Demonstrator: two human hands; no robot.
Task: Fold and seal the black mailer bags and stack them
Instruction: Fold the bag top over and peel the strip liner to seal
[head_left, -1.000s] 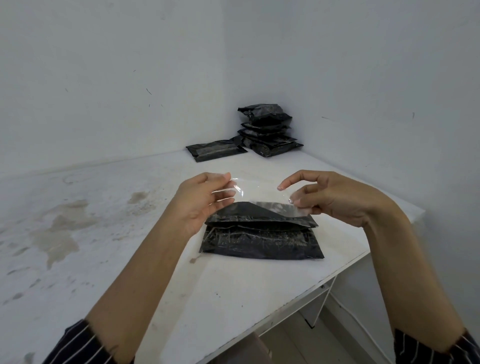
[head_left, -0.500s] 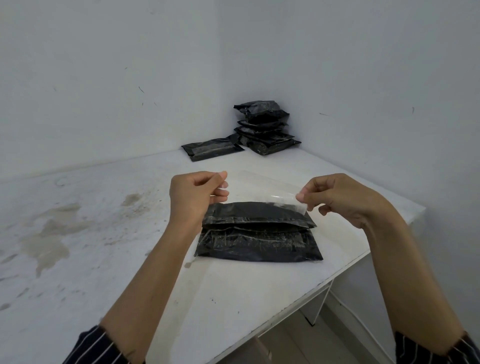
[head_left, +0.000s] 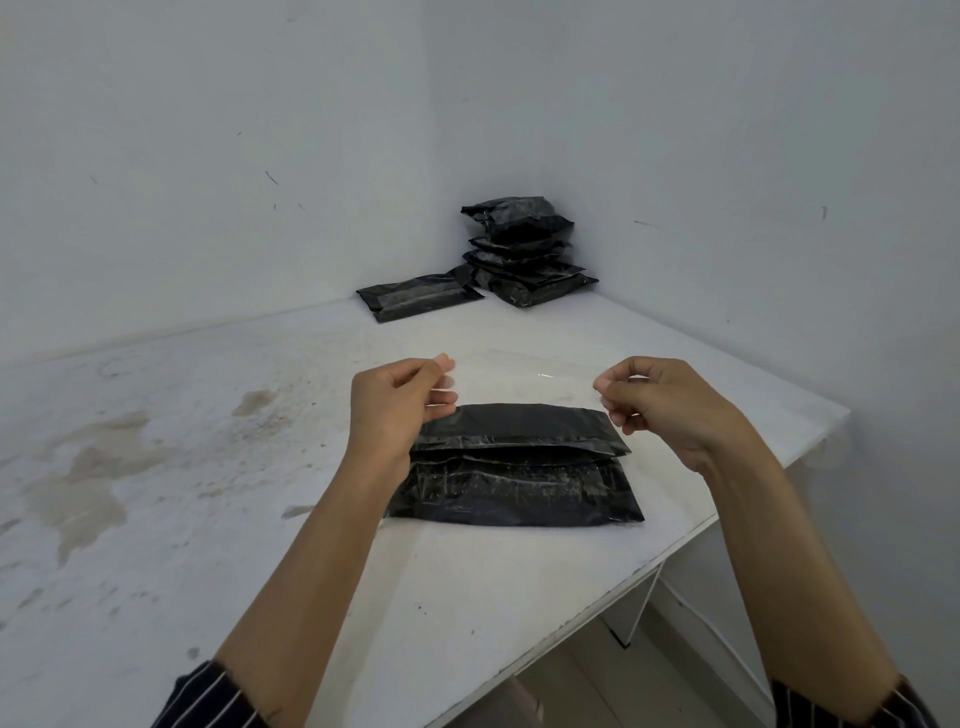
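Left hand (head_left: 397, 402): pinches one end of clear strip (head_left: 524, 371)
Right hand (head_left: 670, 408): pinches the other end (strip barely visible)
Mailer bag (head_left: 519, 467): flap folded over, beneath the strip

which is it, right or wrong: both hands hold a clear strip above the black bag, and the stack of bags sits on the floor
Wrong on one point: the head view shows the stack of bags on the table, in the far corner. The rest holds.

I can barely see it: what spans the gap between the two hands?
In the head view, a clear plastic strip stretches from the left hand to the right hand, pinched at each end.
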